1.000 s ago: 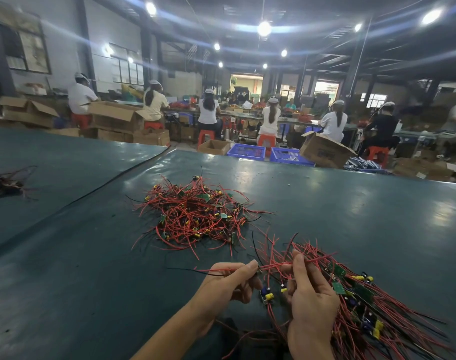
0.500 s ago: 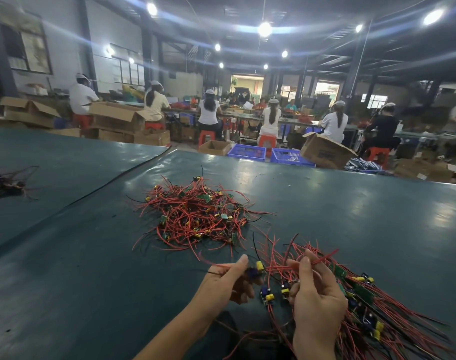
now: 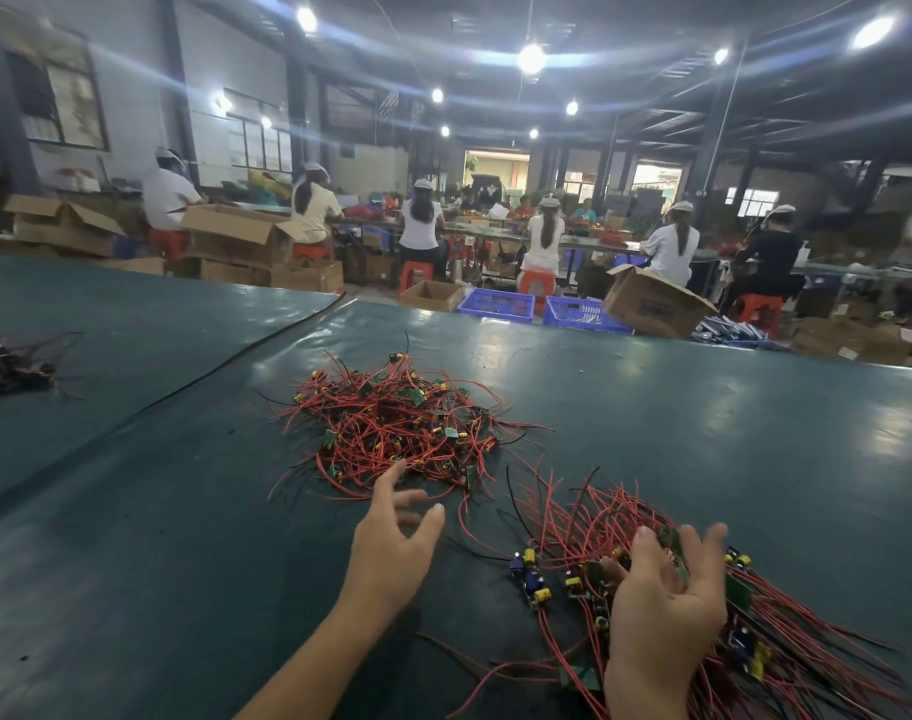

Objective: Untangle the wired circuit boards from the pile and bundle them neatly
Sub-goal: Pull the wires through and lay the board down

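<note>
A tangled pile of red-wired circuit boards (image 3: pixel 402 423) lies mid-table on the dark green table cover (image 3: pixel 703 433). My left hand (image 3: pixel 391 543) hovers at the pile's near edge with its fingers spread and nothing in them. A combed-out bundle of boards (image 3: pixel 786 652) with red wires fanning out lies at the lower right. My right hand (image 3: pixel 661 600) rests over the bundle's board ends, fingers apart, gripping nothing that I can see. One small board with yellow capacitors (image 3: pixel 529 579) lies loose between my hands.
A smaller dark tangle of wires (image 3: pixel 12 361) lies at the far left. A seam (image 3: pixel 194 381) runs diagonally across the cover. Beyond the table's far edge stand cardboard boxes (image 3: pixel 651 304), blue crates (image 3: pixel 495 304) and several seated workers.
Both hands let go of the wired board they pinched between them. My left hand moved forward to the pile and opened. My right hand opened over the bundle.
</note>
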Tool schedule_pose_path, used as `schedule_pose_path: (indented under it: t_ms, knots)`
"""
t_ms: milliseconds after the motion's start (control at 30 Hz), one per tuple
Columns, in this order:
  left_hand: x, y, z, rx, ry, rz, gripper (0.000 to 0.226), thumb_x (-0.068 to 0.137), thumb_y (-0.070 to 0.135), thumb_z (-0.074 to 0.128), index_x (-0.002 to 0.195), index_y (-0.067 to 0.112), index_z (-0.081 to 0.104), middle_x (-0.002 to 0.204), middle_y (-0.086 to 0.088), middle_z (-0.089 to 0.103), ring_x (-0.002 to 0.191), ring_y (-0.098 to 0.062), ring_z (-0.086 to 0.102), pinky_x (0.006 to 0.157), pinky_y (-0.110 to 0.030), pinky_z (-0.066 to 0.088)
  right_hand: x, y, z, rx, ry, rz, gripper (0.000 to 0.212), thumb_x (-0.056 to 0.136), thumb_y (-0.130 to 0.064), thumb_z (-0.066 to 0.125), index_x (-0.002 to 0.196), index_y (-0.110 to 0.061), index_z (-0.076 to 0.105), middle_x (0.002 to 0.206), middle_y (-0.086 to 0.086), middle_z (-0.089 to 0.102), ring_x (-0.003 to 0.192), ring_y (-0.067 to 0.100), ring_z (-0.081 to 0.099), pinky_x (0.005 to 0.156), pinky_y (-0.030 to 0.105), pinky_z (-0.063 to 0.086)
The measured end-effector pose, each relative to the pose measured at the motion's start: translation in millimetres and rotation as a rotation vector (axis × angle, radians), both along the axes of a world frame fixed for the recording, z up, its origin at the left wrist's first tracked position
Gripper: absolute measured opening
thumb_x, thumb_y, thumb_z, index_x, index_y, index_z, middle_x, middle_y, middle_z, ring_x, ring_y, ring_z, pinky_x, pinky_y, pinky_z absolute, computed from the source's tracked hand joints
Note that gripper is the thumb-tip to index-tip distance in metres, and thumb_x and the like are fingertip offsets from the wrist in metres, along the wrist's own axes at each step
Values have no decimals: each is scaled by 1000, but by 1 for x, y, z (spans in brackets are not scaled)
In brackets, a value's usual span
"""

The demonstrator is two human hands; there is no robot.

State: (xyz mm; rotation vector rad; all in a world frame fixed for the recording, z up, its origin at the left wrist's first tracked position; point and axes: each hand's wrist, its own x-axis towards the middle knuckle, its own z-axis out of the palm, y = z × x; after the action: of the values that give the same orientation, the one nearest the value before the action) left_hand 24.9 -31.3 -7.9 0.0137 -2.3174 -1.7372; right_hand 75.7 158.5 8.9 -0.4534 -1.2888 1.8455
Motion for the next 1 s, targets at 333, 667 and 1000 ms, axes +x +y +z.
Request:
schedule_pose_path:
  t_ms: [333,667,1000]
  knots:
    - [-13,-15,-26,-1049,-189,22,66,94,65,22,151,32,21,162,-5,9,148,-21,6,116,-44,7,6,-15,-2,450,89,-35,70,90,2,60,151,-20,31,145,2,38,121,5,51,64,17,57]
    - [-20,-20,-22,-928,-159,107,64,97,56,30,146,15,35,157,3,25,144,-15,19,114,-41,14,7,-25,-9,577,34,205,61,90,0,62,136,-35,41,125,-15,56,93,-1,64,49,31,58]
    - [-18,-22,-18,-608,-6,166,46,96,42,47,137,23,47,143,6,47,134,-15,37,108,-39,31,5,-23,-13,569,-113,323,55,92,-8,63,141,-24,45,122,-11,60,80,1,67,59,25,58]
